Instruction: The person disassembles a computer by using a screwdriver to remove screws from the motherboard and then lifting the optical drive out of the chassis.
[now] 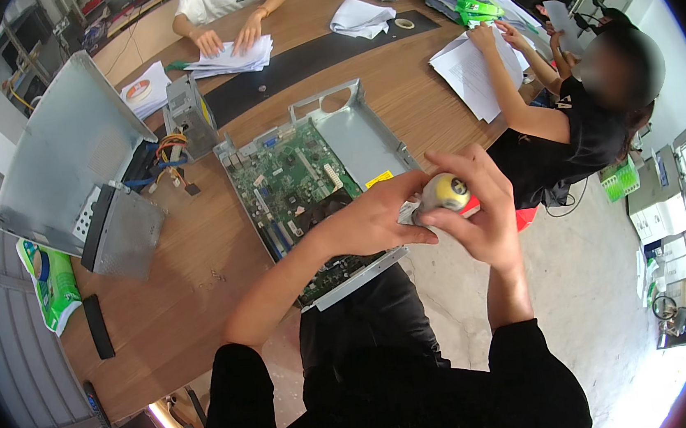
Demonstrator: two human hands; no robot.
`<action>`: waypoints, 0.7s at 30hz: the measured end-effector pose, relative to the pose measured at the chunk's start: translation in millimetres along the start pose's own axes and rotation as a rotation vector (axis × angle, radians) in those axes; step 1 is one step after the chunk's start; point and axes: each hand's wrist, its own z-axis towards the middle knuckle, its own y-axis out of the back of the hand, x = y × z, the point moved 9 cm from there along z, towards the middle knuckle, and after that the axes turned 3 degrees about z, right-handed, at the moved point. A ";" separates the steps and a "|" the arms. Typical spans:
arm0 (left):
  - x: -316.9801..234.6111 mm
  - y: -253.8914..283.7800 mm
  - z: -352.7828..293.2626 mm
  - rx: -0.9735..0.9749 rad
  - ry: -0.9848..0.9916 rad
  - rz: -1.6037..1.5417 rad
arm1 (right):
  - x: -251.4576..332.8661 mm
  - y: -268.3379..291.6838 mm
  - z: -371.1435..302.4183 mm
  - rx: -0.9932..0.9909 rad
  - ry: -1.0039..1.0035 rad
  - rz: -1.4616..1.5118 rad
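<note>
My right hand is wrapped round a stubby handheld tool with a rounded white and yellow end. Its lower part is hidden behind my fingers, so its exact kind does not show. My left hand meets it from the left, thumb and fingers curled about a small greyish part too hidden to name. Both hands are above the right near side of an open metal computer case. Inside the case lies a green motherboard, partly covered by my left hand and forearm.
Left of the case stand a raised metal cover, a drive cage and a power supply with cables. Small screws lie on the wooden table. People across and to the right handle papers.
</note>
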 end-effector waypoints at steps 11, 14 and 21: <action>25.2 4.8 -6.3 0.047 0.258 -0.407 | -4.3 6.4 -1.5 -0.002 0.015 -0.195; 23.6 10.9 -2.3 -0.024 0.170 -0.117 | -29.5 20.8 -14.1 -0.299 -0.175 -0.175; 4.8 6.5 0.9 -0.027 0.061 0.067 | -19.8 12.6 -9.1 -0.208 -0.151 0.166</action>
